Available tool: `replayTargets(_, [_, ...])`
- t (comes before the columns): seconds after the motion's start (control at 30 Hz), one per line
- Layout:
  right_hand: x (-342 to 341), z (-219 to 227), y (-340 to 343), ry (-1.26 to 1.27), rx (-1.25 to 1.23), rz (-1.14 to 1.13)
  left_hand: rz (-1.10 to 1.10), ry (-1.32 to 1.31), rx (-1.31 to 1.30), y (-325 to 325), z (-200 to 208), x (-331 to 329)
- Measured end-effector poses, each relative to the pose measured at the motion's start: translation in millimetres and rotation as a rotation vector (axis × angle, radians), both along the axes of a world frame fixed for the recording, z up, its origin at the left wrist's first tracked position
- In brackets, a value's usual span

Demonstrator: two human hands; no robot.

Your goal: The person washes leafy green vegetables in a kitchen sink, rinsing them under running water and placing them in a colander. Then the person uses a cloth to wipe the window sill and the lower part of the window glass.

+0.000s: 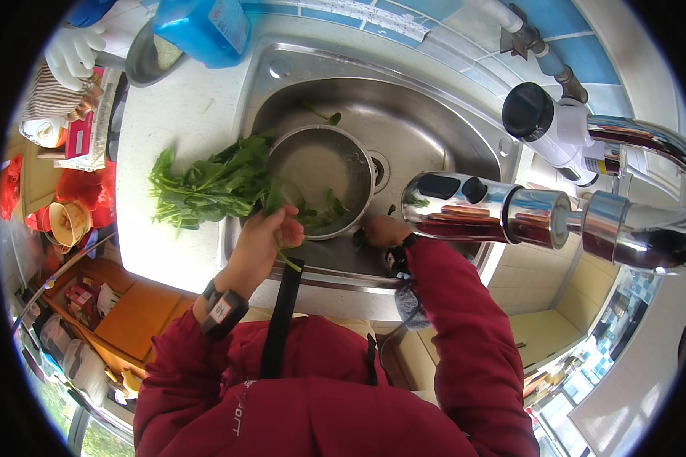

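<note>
My left hand [270,234] is closed on leafy greens at the sink's near left edge, with a stem hanging below the fingers. Beside it, a large bunch of leafy greens [213,183] lies across the white counter and over the sink's left rim. A round metal basin [324,156] stands in the steel sink [427,114], with a few loose leaves inside. Down in the sink, to the right of the basin, my right hand [387,231] has its fingers closed round a small dark green leaf; the fingertips are partly hidden.
A chrome faucet [480,206] reaches over the sink from the right, close to my right forearm. On the counter [149,137] at the back left stand a blue bottle [206,34] and a grey pan [146,57]. Loose leaves [331,118] lie in the sink behind the basin.
</note>
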State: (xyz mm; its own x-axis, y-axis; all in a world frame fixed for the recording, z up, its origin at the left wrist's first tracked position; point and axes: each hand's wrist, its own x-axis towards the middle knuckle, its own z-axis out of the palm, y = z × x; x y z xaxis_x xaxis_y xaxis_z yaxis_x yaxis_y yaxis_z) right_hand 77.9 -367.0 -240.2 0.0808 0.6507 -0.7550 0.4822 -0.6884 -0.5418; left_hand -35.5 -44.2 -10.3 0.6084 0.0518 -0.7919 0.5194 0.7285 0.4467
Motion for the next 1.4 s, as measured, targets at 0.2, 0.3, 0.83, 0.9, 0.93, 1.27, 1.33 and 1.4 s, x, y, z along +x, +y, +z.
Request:
replayTargets(0.2, [40.5,83.3,-15.2,0.238,0.093,-0.23,-0.155,-0.042,-0.01,10.6,5.4,-12.7])
replayTargets(0.3, [52.1,142.0,-14.2,0.442,0.014,-0.589,-0.179,0.005,-0.025,6.6,0.8,-12.9])
replayTargets(0.83, [48.0,212.1,113.4,0.497,0.545,-0.95,-0.119,-0.233,0.279,-23.0,23.0,22.7])
replayTargets(0.9, [57.2,196.9,112.3,0.385,0.485,-0.966,-0.184,-0.249,0.353,-2.4,38.5,20.3])
replayTargets(0.93, [61.3,188.2,111.7,0.378,0.425,-0.91,-0.121,-0.275,0.318,3.0,47.8,17.1])
replayTargets(1.27, [13.6,98.1,164.0,-0.11,0.117,-0.495,0.06,-0.278,0.351,41.9,80.5,15.9])
replayTargets(1.33, [2.5,90.7,171.5,-0.131,0.086,-0.485,0.056,-0.272,0.334,41.5,78.9,14.6])
replayTargets(1.4, [-6.2,83.7,177.2,-0.141,0.098,-0.458,0.043,-0.263,0.315,40.0,76.9,12.4])
